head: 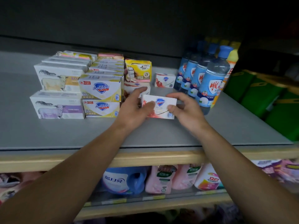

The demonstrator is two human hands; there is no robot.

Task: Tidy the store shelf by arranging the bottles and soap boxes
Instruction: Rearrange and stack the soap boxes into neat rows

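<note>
Fingers of both hands pinch a white-and-red cardboard Safeguard soap box (159,106) standing on the grey shelf board (64,133): the left hand (135,109) grips its left end, thumb across the front, and the right hand (182,107) curls round its right end. Left of it stand stacked yellow-and-white Safeguard soap boxes (101,96); just right, a row of clear blue-capped plastic bottles (210,81) runs towards the far wall.
</note>
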